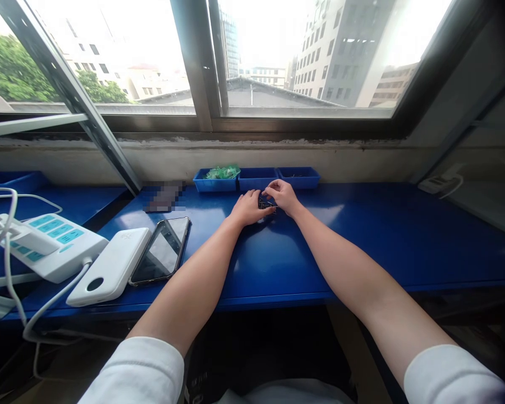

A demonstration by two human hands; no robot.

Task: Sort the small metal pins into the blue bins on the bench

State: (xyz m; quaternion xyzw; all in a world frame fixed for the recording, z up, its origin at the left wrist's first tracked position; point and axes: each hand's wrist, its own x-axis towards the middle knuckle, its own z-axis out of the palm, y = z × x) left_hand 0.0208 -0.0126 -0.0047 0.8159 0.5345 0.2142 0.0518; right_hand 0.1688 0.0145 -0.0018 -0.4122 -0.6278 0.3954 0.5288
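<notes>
A small heap of dark, thin metal pieces (pixel 266 204), perhaps screws, lies on the blue table (pixel 278 258). Around its left and near side rests my left hand (pixel 249 209), fingers stretched forward and thumb out to the right. My right hand (pixel 283 196) is over the heap's right side, thumb and forefinger brought together in a pinch. Whatever is between those fingertips is too small to make out. Just behind the hands stand three blue bins: the left bin (pixel 214 184) holds crumpled green plastic, then come the middle bin (pixel 257 174) and the right bin (pixel 309 178), which has a few small dark bits.
Left of my left arm lie a phone (pixel 162 251), a white power bank (pixel 109 266) and a white power strip (pixel 63 247) with looping cables. A pixelated flat item (pixel 165 197) sits farther back. A metal shelf post (pixel 105 143) rises at left, before the window.
</notes>
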